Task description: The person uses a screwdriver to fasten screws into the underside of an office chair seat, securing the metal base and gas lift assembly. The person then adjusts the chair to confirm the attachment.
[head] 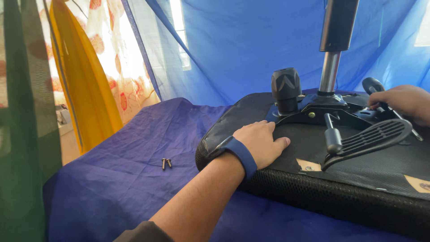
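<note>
**Hands steady an upturned office chair seat**

Nearest, the left hand (259, 142), a blue band at its wrist, lies flat and open on the underside of the black chair seat (313, 188), which rests upside down on a blue cloth (134, 188). Two loose screws (166, 163) sit on the cloth just left of the seat. Farther back, the right hand (401, 102) curls around part of the mechanism plate (331, 110) beside the gas cylinder (330, 67); its grip appears closed. The step looks like bracing the seat while working the mechanism, which calls for a firm hold.
</note>
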